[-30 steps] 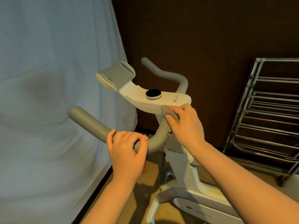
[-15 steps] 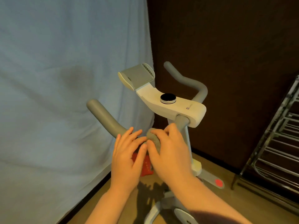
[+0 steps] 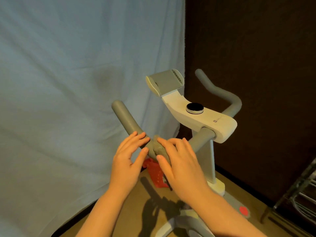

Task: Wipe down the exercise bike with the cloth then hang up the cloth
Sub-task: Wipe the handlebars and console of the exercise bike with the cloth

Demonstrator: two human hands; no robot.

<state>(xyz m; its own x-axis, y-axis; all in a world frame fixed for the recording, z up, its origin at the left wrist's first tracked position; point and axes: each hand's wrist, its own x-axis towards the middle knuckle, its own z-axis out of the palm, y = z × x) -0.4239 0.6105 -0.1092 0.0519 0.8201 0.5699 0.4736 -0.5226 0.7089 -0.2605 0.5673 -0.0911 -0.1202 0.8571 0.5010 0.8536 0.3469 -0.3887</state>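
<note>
The white exercise bike [image 3: 203, 120] stands before me with grey handlebars, a black round knob [image 3: 195, 108] and a grey tablet holder [image 3: 165, 82]. A small grey cloth [image 3: 158, 147] is pressed against the bend of the left handlebar [image 3: 126, 121]. My right hand [image 3: 181, 161] holds the cloth around the bar with thumb and fingers. My left hand [image 3: 128, 161] hovers right beside it, fingers apart, its fingertips at the bar and nothing in its grip.
A pale blue sheet [image 3: 68, 82] hangs on the left, a dark wall [image 3: 256, 48] behind the bike. A metal rack [image 3: 301, 194] shows at the lower right edge. A red patterned item [image 3: 156, 175] lies on the wooden floor under the handlebar.
My right hand slid the cloth from the console's edge down to the left handlebar bend. My left hand let go of the bar and opened. The view swung left.
</note>
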